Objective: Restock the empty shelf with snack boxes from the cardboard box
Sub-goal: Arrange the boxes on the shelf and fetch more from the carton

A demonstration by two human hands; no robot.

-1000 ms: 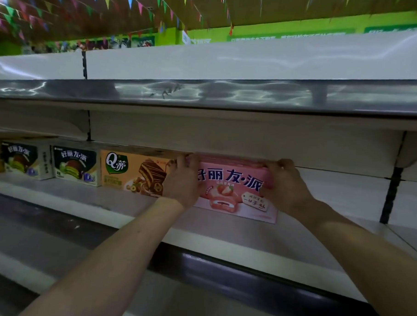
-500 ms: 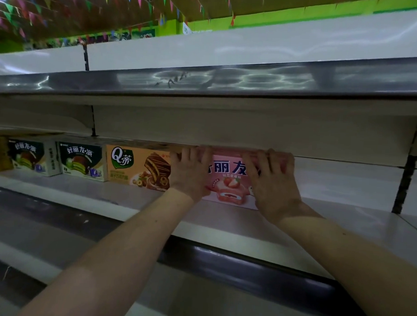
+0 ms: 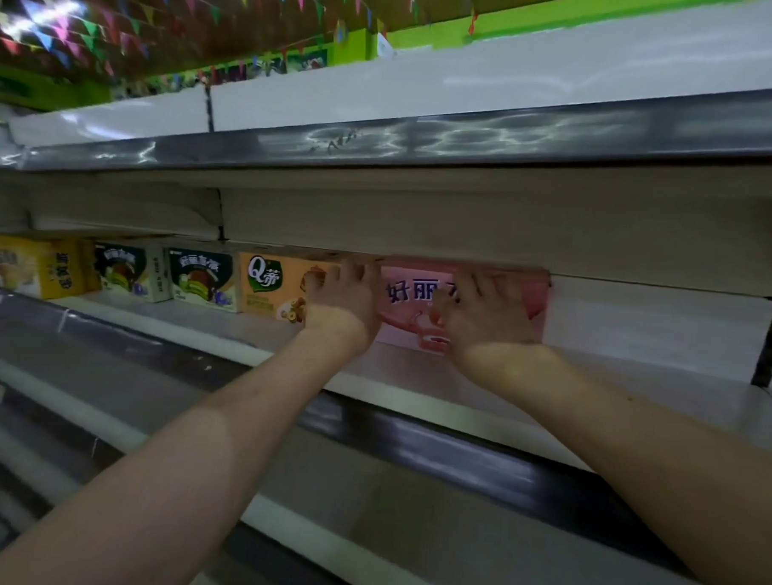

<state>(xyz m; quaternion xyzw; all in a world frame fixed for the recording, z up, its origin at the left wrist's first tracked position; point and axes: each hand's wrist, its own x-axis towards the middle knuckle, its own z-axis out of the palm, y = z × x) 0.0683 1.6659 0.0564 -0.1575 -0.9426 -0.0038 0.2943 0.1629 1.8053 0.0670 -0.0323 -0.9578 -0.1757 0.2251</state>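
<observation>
Pink cardboard marks the snack box, which stands upright at the back of the shelf, directly under both hands and touching them. The left hand lies flat against the box's left end. Its straight fingers point up and overlap the seam with the neighbouring orange box. The right hand lies flat on the box's right half, fingers straight and spread, with only a strip of pink showing beyond it to the right. Neither hand curls round anything; both are open palms pressed on the front face.

Five boxes stand side by side in one row. The single pink one is under the hands, and the one orange box, marked with a Q, is just left of the left hand. Further left come a dark green box and a second dark green box, with one blurred yellow box farthest left.

Between the hands, the pink face shows dark blue characters edged in white. Lower down is part of a picture of a round filled cake.
</observation>
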